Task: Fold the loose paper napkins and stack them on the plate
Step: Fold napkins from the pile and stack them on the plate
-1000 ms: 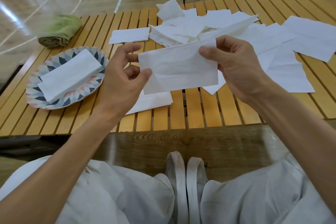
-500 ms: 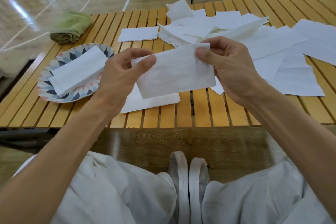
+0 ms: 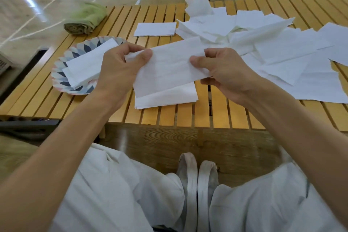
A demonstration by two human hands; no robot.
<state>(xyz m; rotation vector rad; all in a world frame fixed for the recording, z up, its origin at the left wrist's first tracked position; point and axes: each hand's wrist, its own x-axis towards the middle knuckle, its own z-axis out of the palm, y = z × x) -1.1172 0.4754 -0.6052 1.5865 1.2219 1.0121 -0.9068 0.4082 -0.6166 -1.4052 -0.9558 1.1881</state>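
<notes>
Both hands hold one paper napkin (image 3: 167,68) in the air above the near edge of the desk (image 3: 188,117). The left hand (image 3: 120,69) pinches its left end between thumb and curled fingers; the right hand (image 3: 224,73) pinches the right end the same way. Each grip is narrow, closed on paper only.

The held napkin is a folded strip. Its long axis runs left to right, tilted so the right end sits a little farther away. It is clear of the desk and hangs over a second folded napkin (image 3: 169,98) lying flat just below it.

The plate (image 3: 60,66) stands to the left, close beside the left hand, and carries folded napkins (image 3: 88,64) laid at a slant, their long axis rising toward the far right. That slant roughly matches the tilt of the held strip.

Judgement: the fold appears finished or nearly so, and the next move is a short carry to the left. The left hand is much the nearer to the plate, with its knuckles already overlapping the plate's right rim from this angle. The right hand would have to reach across or let go.

Loose napkins (image 3: 282,51) lie heaped and spread across the far and right part of the desk, so much of the task remains. One small folded napkin (image 3: 155,29) lies alone at the far centre. A rolled green cloth (image 3: 84,19) sits at the far left.

Risk noted: thin paper may spring open once one end is released.
</notes>
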